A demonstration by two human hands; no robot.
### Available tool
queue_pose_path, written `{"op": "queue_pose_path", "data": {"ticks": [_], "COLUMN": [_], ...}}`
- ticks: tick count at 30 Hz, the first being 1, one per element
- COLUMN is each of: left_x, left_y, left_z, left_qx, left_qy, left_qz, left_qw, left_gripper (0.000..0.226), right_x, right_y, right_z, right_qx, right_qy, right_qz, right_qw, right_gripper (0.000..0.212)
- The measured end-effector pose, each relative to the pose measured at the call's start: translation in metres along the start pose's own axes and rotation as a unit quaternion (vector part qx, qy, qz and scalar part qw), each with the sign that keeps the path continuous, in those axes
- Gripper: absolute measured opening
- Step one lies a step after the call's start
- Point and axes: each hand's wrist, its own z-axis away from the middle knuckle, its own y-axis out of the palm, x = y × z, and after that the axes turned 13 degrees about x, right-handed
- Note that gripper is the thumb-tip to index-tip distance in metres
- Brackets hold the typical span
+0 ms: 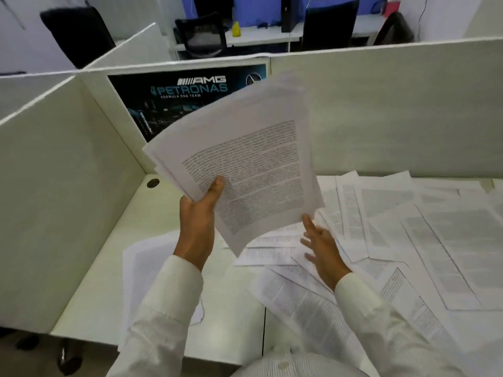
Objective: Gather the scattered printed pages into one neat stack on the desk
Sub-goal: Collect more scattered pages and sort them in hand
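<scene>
White printed pages, partly gathered. The left hand point(198, 213) pinches a fanned bundle point(242, 164) by its lower corner, raised above the desk point(109, 281). The right hand point(322, 247), fingers spread, holds nothing. Loose sheets point(424, 240) overlap toward the desk's right edge, so most gathering and all squaring appear to remain.

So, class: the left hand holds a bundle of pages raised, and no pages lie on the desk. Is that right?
No. The left hand holds the bundle raised, but many loose pages lie scattered on the desk, as the head view shows.
</scene>
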Motion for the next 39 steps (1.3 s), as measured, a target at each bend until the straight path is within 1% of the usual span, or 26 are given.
{"op": "queue_pose_path", "data": {"ticks": [2, 3, 4, 6, 8, 9, 12, 15, 17, 18, 21, 23, 25, 26, 28, 29, 31, 33, 36, 38, 39], "left_x": [-0.005, -0.006, -0.005, 0.002, 0.010, 0.014, 0.019, 0.029, 0.043, 0.052, 0.077, 0.085, 0.084, 0.082, 0.079, 0.077, 0.076, 0.078, 0.081, 0.083, 0.082], "left_y": [0.015, 0.022, 0.030, 0.043, 0.051, 0.053, 0.055, 0.055, 0.055, 0.054, 0.046, 0.037, 0.025, 0.018, 0.000, -0.010, -0.032, -0.053, -0.075, -0.085, -0.088], "left_z": [-0.005, -0.008, -0.010, -0.013, -0.016, -0.018, -0.020, -0.016, -0.012, -0.010, -0.003, 0.001, 0.001, 0.000, 0.000, 0.001, 0.005, 0.012, 0.025, 0.034, 0.038], "left_qx": [-0.011, -0.006, 0.001, 0.011, -0.004, -0.016, -0.037, -0.017, -0.006, -0.005, -0.008, -0.012, -0.012, -0.007, 0.008, 0.018, 0.039, 0.053, 0.075, 0.084, 0.091], "left_qy": [0.018, 0.023, 0.023, 0.003, -0.023, -0.032, -0.034, -0.035, -0.069, -0.093, -0.152, -0.161, -0.158, -0.159, -0.168, -0.177, -0.203, -0.231, -0.271, -0.294, -0.304], "left_qz": [0.047, 0.063, 0.059, 0.012, -0.010, -0.004, 0.013, -0.010, -0.044, -0.060, -0.093, -0.094, -0.097, -0.096, -0.100, -0.105, -0.109, -0.097, -0.058, -0.042, -0.035], "left_qw": [0.999, 0.998, 0.998, 1.000, 1.000, 0.999, 0.999, 0.999, 0.997, 0.994, 0.984, 0.982, 0.983, 0.983, 0.981, 0.978, 0.972, 0.967, 0.958, 0.951, 0.948], "left_gripper": [0.029, 0.027, 0.026, 0.021, 0.016, 0.016, 0.020, 0.025, 0.028, 0.028, 0.014, 0.012, 0.014, 0.015, 0.020, 0.022, 0.026, 0.027, 0.031, 0.033, 0.034], "right_x": [0.002, 0.007, 0.013, 0.027, 0.038, 0.040, 0.032, 0.016, 0.006, 0.003, -0.003, -0.009, -0.014, -0.015, -0.017, -0.015, -0.010, -0.002, 0.006, 0.004, 0.001], "right_y": [0.000, 0.002, 0.003, 0.005, 0.006, 0.005, -0.002, -0.009, -0.011, -0.011, -0.010, -0.008, -0.008, -0.008, -0.010, -0.010, -0.008, -0.003, 0.015, 0.031, 0.039], "right_z": [-0.006, -0.009, -0.013, -0.020, -0.023, -0.024, -0.027, -0.028, -0.030, -0.032, -0.036, -0.036, -0.038, -0.038, -0.039, -0.038, -0.032, -0.023, -0.007, 0.001, 0.003], "right_qx": [0.069, 0.088, 0.102, 0.115, 0.121, 0.123, 0.117, 0.112, 0.116, 0.118, 0.110, 0.097, 0.065, 0.049, 0.021, 0.006, -0.001, 0.048, 0.157, 0.188, 0.190], "right_qy": [0.024, 0.031, 0.026, -0.007, -0.032, -0.037, -0.016, 0.030, 0.052, 0.058, 0.085, 0.097, 0.093, 0.086, 0.066, 0.057, 0.037, 0.011, -0.005, -0.006, -0.005], "right_qz": [-0.081, -0.127, -0.172, -0.230, -0.254, -0.262, -0.275, -0.287, -0.289, -0.285, -0.265, -0.257, -0.255, -0.240, -0.152, -0.085, 0.020, 0.082, 0.105, 0.090, 0.089], "right_qw": [0.994, 0.987, 0.979, 0.966, 0.959, 0.957, 0.954, 0.951, 0.949, 0.949, 0.954, 0.957, 0.960, 0.966, 0.986, 0.995, 0.999, 0.995, 0.982, 0.978, 0.978], "right_gripper": [0.117, 0.116, 0.110, 0.087, 0.069, 0.066, 0.068, 0.074, 0.075, 0.075, 0.075, 0.069, 0.061, 0.063, 0.079, 0.081, 0.076, 0.068, 0.053, 0.038, 0.031]}}
